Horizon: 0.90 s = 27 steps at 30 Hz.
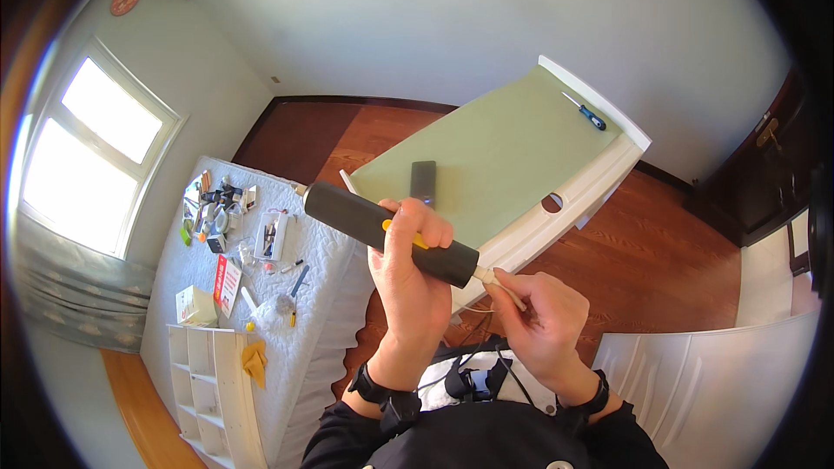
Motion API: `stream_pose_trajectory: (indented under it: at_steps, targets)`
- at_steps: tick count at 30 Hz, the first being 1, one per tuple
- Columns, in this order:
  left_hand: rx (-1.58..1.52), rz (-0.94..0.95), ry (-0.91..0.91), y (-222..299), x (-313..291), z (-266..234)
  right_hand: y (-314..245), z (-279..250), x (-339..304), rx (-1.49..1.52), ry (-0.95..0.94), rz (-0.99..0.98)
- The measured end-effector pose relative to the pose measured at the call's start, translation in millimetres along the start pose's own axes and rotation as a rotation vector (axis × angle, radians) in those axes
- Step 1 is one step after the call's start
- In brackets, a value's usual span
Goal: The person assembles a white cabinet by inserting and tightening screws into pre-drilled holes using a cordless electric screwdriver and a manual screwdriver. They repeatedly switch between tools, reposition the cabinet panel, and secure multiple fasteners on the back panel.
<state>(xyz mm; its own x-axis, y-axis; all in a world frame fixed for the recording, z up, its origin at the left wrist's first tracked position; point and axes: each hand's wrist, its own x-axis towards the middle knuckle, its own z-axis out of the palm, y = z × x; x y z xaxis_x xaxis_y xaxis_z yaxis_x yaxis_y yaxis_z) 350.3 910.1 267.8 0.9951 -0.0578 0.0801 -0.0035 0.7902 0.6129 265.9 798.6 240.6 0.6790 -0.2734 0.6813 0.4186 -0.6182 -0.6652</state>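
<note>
My left hand (404, 304) is wrapped round a black electric screwdriver (343, 213) with a yellow button, held tilted in front of me. Its metal tip points up to the left. At the lower right end, a white cable plug (486, 276) meets the tool's base; whether it is fully seated I cannot tell. My right hand (547, 317) pinches that plug between thumb and fingers. Beyond my hands, a dark rectangular device (423, 180) with a small light lies on a green-topped white furniture piece (599, 165). A blue-handled screwdriver (592, 116) rests near its far right end.
To the left stands a bed with a white quilted mattress (326, 291), holding a white divided shelf (234, 382), a yellow cloth (254, 362), an open white box (272, 236) and assorted small items. A white panel (695, 382) is at lower right, a dark door (756, 161) at far right.
</note>
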Motion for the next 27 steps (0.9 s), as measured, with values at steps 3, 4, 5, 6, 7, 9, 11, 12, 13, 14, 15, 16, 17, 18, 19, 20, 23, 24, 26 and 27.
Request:
stream_pose_trajectory:
  at_steps: [3, 4, 5, 6, 7, 9, 11, 12, 13, 14, 15, 16, 17, 18, 19, 20, 23, 24, 26, 27]
  targets:
    - [0.003, 0.001, -0.022, -1, -2, 6, -2, 0, -3, 0.025, 0.007, 0.011]
    - [0.015, 0.0, -0.03, 0, -3, 7, -2, -2, -4, 0.033, -0.013, 0.026]
    - [0.025, 0.001, -0.037, 2, -2, 6, -1, -2, -5, 0.043, -0.035, 0.038]
    - [0.09, -0.062, -0.06, 5, -1, 4, 1, -3, -7, 0.156, -0.13, 0.075]
    - [0.152, -0.123, -0.076, 11, 0, 0, 3, -4, -8, 0.271, -0.233, 0.112]
    - [0.269, -0.228, -0.099, 30, 3, -15, 10, -6, -11, 0.538, -0.62, 0.259]
    - [0.532, -0.336, -0.079, 53, 0, -33, 17, 2, -14, 0.657, -0.646, 0.439]
    - [0.596, -0.368, -0.056, 63, -5, -44, 21, 11, -15, 0.721, -0.67, 0.539]
    - [0.639, -0.42, -0.026, 71, -9, -54, 28, 17, -13, 0.702, -0.717, 0.579]
    - [0.641, -0.445, 0.005, 78, -16, -63, 32, 26, -13, 0.712, -0.705, 0.569]
    - [0.571, -0.474, 0.012, 86, -22, -72, 35, 37, -14, 0.717, -0.696, 0.582]
    - [0.513, -0.507, 0.014, 94, -28, -81, 37, 47, -15, 0.713, -0.686, 0.603]
    - [0.422, -0.482, 0.055, 99, -34, -89, 39, 58, -16, 0.72, -0.703, 0.578]
    - [0.426, -0.461, 0.062, 106, -39, -98, 41, 68, -16, 0.709, -0.721, 0.566]
    - [0.437, -0.444, 0.067, 112, -43, -108, 42, 77, -16, 0.692, -0.737, 0.557]
    - [0.462, -0.441, 0.085, 119, -45, -119, 44, 87, -16, 0.662, -0.745, 0.55]
    - [0.541, -0.295, 0.124, 152, -51, -159, 55, 112, -15, 0.622, -0.735, 0.594]
    - [0.57, -0.235, 0.142, 176, -51, -177, 62, 120, -15, 0.599, -0.721, 0.617]
    - [1.062, 0.144, 0.482, 240, -49, -215, 80, 134, -20, 0.516, -0.667, 0.651]
    - [1.257, 0.406, 0.754, 274, -45, -236, 90, 140, -27, 0.477, -0.633, 0.681]
